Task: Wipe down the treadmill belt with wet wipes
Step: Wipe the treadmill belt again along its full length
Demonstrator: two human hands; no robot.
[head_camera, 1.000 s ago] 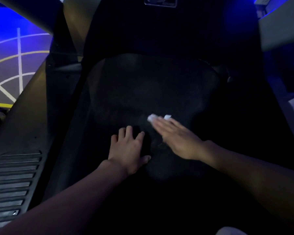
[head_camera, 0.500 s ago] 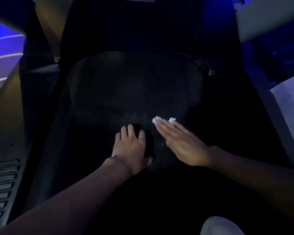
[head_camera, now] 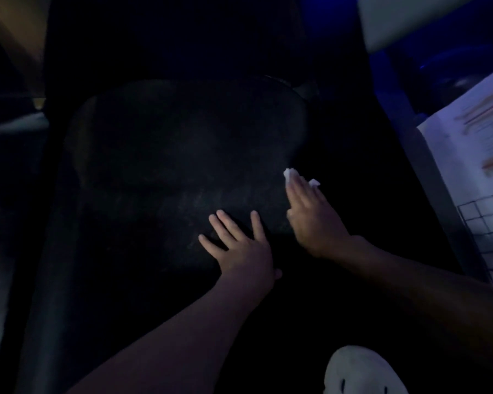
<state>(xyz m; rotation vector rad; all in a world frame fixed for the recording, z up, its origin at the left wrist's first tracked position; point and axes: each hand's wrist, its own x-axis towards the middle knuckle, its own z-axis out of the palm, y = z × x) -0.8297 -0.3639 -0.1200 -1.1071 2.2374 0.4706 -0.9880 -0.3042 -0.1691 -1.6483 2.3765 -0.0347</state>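
Wiping: right hand [head_camera: 310, 214] pressing wet wipe [head_camera: 292, 175] flat, now sliding rightward away from splayed left hand [head_camera: 241, 245] bracing treadmill belt [head_camera: 168, 166]; fresh strip getting covered.

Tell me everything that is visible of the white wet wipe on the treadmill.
The wet wipe is small, white and crumpled, looking like soft damp tissue. Most of it is hidden under the fingers of the right hand, which lies flat on it and presses it onto the dark treadmill belt. Only two bits show: a bunched end beyond the fingertips and a small corner at the right side. The left hand does not touch it.
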